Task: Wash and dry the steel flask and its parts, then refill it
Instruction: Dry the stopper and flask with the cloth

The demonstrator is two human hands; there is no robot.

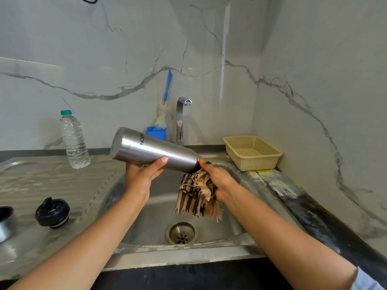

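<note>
At the far left, well apart from the fingers of either hand, a steel cup (5,223) is cut off by the frame edge on the ribbed drainboard (52,174). Just right of it, a black stopper lid (52,212) is set on the same surface, touched by no finger. Farther back, left of the left fingers, a clear plastic bottle (74,140) with a green cap is stood upright.

The steel flask (152,150) is held in the air above the sink (188,251), tilted, with its base raised to the upper left and its neck lowered to the right. It is gripped from beneath by the left hand (142,174): the thumb is laid across the near side of the body, and the fingers are curled round the far side, mostly hidden.

Beyond the flask, past the fingers, a blue-handled brush (167,86) is propped in a blue holder (157,132) beside the tap (181,120).

A frayed, striped cloth (196,195) is clutched in the right hand (219,183), the fingers closed round it and the thumb tip placed at the flask's neck. The cloth's upper end is pressed against the mouth; whether it reaches inside cannot be told. Its loose end is hung below the fingers, above the drain (181,232).

Right of the right fingers, near the back corner, a beige basket (252,152) is set.
</note>
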